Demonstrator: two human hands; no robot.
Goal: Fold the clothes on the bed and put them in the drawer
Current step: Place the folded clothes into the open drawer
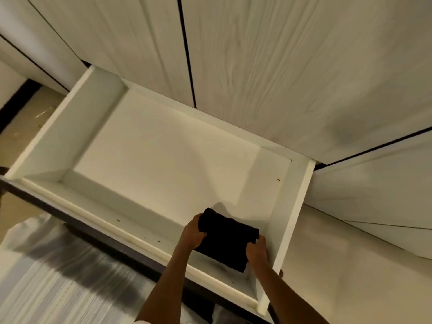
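Over the open white drawer (70, 127), both hands, left (192, 232) and right (257, 251), grip a folded black garment (226, 239).

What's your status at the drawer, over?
Left hand and right hand both grip folded black garment. Garment low in open drawer's right end. Nothing in the way.

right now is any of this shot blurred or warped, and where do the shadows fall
Head view: the striped cloth at lower left is smeared by motion blur, while the hands and the black garment stay fairly sharp; the wide lens tilts and bows the drawer and the wardrobe panels; warm, dim light throws a soft shadow across the drawer floor, just beyond the left hand and right hand.
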